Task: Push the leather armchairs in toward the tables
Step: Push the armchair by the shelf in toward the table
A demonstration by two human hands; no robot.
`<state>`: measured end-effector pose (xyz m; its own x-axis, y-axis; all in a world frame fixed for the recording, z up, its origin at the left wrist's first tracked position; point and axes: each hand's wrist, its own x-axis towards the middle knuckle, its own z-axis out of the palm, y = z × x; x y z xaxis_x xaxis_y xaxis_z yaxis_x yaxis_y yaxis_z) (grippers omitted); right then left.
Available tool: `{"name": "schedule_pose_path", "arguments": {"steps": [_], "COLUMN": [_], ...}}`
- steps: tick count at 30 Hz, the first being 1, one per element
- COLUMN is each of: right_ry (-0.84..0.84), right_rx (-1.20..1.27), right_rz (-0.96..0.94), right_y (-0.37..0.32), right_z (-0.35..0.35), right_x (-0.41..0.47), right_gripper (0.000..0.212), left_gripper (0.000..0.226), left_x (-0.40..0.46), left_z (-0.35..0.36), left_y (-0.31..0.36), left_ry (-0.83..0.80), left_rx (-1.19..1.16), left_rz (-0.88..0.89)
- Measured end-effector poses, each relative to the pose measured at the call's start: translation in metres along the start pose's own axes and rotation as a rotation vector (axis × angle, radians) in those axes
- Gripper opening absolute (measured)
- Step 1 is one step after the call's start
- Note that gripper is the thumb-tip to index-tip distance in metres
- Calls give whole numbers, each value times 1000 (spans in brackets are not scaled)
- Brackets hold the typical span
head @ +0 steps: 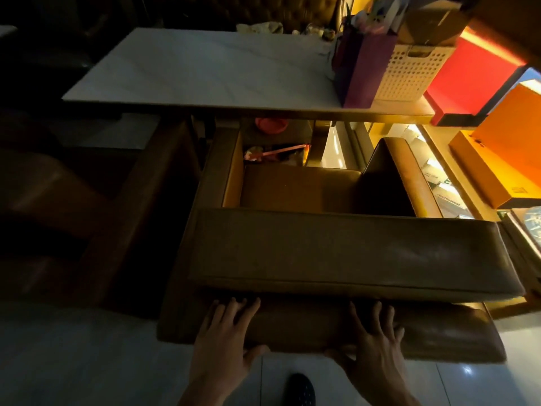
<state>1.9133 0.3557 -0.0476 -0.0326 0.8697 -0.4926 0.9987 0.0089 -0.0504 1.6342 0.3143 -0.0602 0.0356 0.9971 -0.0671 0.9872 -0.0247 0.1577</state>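
Two hands press flat on the armchair's back at 6 o'clock — the left hand (224,332) and right hand (373,336) lie spread, fingers splayed on top and thumbs hooked under the rear edge, bracing rather than clenching. The armchair (345,250) fills the centre: boxy, brown leather, smooth and faintly scuffed, with squared padded arms. Its seat front is near the table (205,74) edge at 12 o'clock, the arms just reaching under — so I judge this chair mostly in, a last nudge left. A second armchair (73,206) at 9 o'clock sits in shadow. The tabletop is pale, marble-like, flat and rectangular.
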Motion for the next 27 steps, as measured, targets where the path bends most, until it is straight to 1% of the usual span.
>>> {"name": "schedule_pose_path", "arguments": {"steps": [5, 7, 9, 10, 14, 15, 16, 20, 25, 27], "right_ry": [-54, -41, -16, -48, 52, -6, -25, 73, 144, 189], "right_rx": [-7, -1, 15, -10, -8, -6, -14, -60, -44, -42], "right_rz": [-12, 15, 1, 0, -9, 10, 18, 3, -13, -39], "right_y": [-24, -25, -31, -35, -34, -32, -31, -38, -42, -40], "right_z": [22, 30, 32, 29, 29, 29, 29, 16, -2, -6], "right_x": [-44, -45, -48, -50, -46, -44, -41, -26, 9, 27], "right_gripper": [116, 115, 114, 115, 114, 114, 115, 116, 108, 109], "left_gripper": [88, 90, 89, 89, 91, 91, 92, 88, 85, 85], "left_x": [-53, -64, -68, -67, -63, -62, -59, -38, 3, 19], "left_z": [4, 2, 2, 0, 1, 2, 2, 0, -4, -4], "left_y": [-25, -30, -35, -36, -37, -37, -37, -37, -41, -43], "left_ry": [-32, -8, 0, -12, -44, -42, -34, 5, -127, -112], "left_rx": [15, 39, 39, 42, 27, 13, -3, -54, -123, -135], "left_rz": [-1, 15, 26, 26, 6, 7, 10, 23, -79, -90]}}
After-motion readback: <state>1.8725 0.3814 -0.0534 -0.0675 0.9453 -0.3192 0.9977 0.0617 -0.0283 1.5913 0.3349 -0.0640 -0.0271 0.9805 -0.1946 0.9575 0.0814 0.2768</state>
